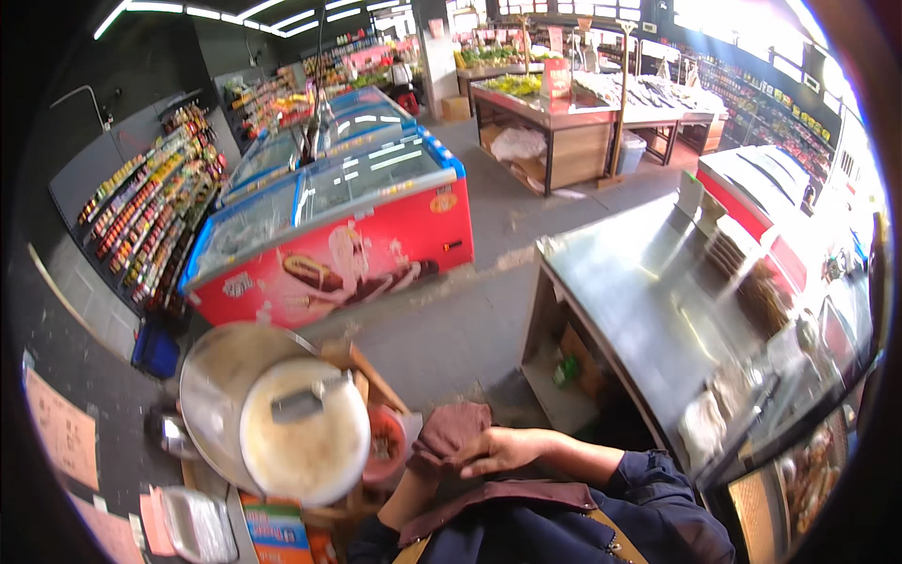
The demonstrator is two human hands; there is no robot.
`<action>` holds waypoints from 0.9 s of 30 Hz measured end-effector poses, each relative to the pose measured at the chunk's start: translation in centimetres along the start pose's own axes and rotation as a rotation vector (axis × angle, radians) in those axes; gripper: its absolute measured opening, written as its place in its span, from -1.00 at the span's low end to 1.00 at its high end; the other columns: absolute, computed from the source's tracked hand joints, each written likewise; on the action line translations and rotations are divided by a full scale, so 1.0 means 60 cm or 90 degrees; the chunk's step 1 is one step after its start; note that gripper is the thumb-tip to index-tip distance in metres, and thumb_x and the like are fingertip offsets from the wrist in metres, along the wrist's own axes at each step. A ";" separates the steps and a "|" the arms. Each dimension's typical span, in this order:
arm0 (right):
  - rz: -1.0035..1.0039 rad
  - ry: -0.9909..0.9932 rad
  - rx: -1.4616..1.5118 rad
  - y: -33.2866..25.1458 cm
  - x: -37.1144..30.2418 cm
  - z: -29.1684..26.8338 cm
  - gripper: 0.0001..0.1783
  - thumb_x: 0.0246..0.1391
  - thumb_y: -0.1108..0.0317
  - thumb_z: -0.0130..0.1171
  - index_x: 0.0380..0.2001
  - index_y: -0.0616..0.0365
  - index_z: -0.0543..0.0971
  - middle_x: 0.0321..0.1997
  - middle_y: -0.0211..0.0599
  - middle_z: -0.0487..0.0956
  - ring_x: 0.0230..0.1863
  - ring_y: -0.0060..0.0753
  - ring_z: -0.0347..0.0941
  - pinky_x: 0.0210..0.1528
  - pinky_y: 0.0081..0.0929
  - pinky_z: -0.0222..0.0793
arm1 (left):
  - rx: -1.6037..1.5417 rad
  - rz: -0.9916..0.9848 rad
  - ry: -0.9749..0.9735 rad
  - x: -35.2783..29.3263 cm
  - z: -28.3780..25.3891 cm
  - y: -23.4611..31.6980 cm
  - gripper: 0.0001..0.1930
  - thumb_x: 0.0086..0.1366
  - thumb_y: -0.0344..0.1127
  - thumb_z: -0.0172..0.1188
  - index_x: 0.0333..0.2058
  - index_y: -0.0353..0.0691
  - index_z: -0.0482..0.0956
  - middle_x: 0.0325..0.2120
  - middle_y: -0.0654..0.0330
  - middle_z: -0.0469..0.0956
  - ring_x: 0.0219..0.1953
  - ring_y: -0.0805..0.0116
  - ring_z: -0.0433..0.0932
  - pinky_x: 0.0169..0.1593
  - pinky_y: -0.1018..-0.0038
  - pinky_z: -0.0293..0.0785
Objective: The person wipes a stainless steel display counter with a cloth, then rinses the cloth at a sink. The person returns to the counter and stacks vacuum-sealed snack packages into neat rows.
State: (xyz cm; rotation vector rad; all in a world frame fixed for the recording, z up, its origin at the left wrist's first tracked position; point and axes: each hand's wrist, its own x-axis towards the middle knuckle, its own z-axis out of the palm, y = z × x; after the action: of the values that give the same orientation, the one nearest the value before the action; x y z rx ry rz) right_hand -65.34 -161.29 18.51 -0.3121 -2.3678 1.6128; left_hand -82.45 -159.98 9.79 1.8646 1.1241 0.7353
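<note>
A brown cloth (453,430) is bunched up in front of my body. My right hand (496,451) is closed over it, fingers curled down. My left hand comes up from below, and the cloth covers its fingers; only the wrist (413,489) shows. To the left stands a thick round whitish block (301,451) with a stained tan top, like a chopping block. A cleaver (299,404) lies flat on it, apart from both hands. A wide metal basin (211,385) curves behind the block. Close to my left forearm is a red bucket (387,446) with something inside.
A steel-topped table (629,282) stands to the right, with white cloths (709,418) at its near end. A red chest freezer (376,235) is ahead on the left, beyond a strip of grey floor. Wooden framing (376,381) edges the block. A produce stand (573,150) is farther back.
</note>
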 end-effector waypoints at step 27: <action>0.198 0.782 0.491 0.501 0.322 -1.182 -0.81 0.17 0.27 0.03 -0.47 0.11 0.49 -0.56 -0.29 0.53 -0.60 -0.27 0.46 -0.55 -0.34 0.40 | -0.743 -0.012 -0.175 1.303 -0.393 -0.177 -0.82 0.31 -0.35 -0.09 -0.23 -0.18 0.49 -0.38 0.28 0.45 -0.29 0.47 0.45 -0.11 0.55 0.41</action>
State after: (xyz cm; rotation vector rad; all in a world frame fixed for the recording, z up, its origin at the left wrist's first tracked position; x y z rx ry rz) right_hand -59.19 -82.12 17.11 -1.1052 -0.7658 1.5743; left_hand -72.04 -78.66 17.47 0.8991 0.3471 0.8283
